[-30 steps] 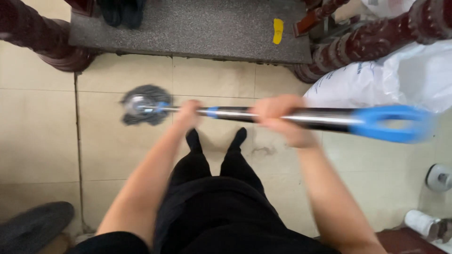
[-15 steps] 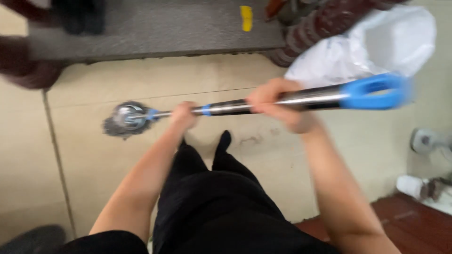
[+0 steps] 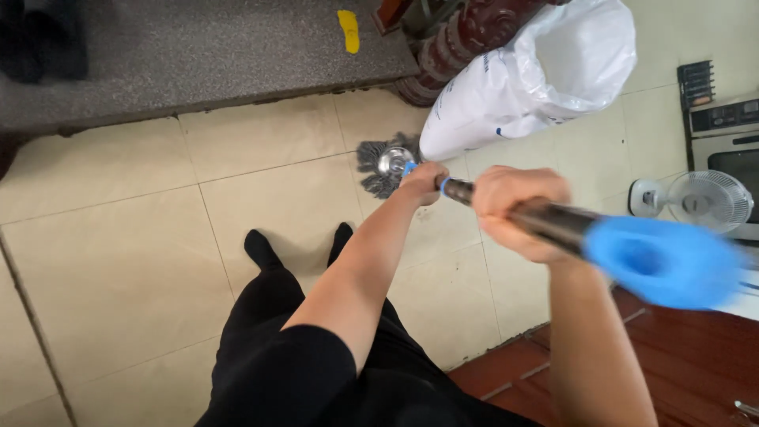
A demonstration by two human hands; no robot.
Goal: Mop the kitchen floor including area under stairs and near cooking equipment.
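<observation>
Gripping a mop with both hands, the person stands on a cream tiled floor and looks down along the shaft. The left hand is the lower one, its fingers clamped round the dark shaft just above a blue collar. The right hand sits higher up the same shaft, close behind the left, fingers wrapped tight on the metal. Beyond the right hand, toward the camera, the shaft ends in a bright blue handle, blurred and large in view.

Just past the left fingers the shaft runs down to the mop head, a grey tuft of strands with a shiny metal disc at its middle, lying on the tiles. The head is touching or very nearly touching the foot of a white sack, which leans to the far right of both hands, its open top crumpled. Behind the sack stand dark red turned wooden legs.

Well beyond the fingers a grey speckled step crosses the top of the view, with a small yellow mark on it. Below the hands are the person's black trousers and two dark-socked feet, set on the tiles to the near left of the mop head. To the right of the right hand, a small white fan sits on the floor, with a grey oven-like appliance behind it. Red-brown boards lie under the right forearm.
</observation>
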